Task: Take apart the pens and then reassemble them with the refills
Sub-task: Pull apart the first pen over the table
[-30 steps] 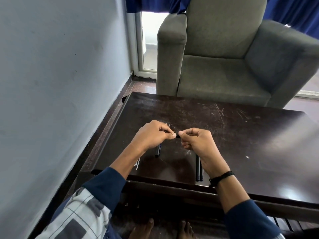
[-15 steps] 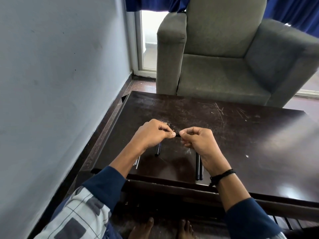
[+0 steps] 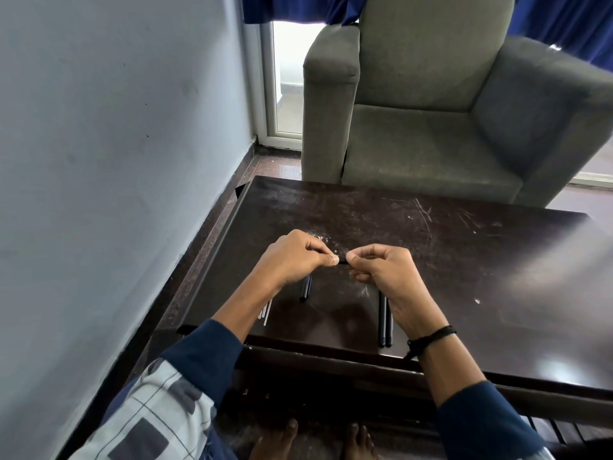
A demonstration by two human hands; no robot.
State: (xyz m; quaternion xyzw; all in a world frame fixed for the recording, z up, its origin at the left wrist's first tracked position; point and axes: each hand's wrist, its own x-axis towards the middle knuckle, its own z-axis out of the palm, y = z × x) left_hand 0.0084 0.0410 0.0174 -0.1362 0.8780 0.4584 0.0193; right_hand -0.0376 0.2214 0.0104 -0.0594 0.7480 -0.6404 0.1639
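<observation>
Table (image 3: 481, 260), pen (image 3: 342, 260) between left hand (image 3: 295, 260), right hand (image 3: 389, 277)

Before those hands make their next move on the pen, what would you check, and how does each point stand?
1. Grip on both ends: left hand and right hand each pinch the black pen part with their fingertips. Ok.
2. Part already separated? The fingers hide the joint. Cannot tell.
3. Refills at hand: they lie on the table beside the left forearm. Ok.
4. Short black pieces safe: they lie flat below the left hand. Ok.
5. Two black barrels safe: they lie by the table's near edge, below the right wrist, which might nudge them. Not ok.
</observation>
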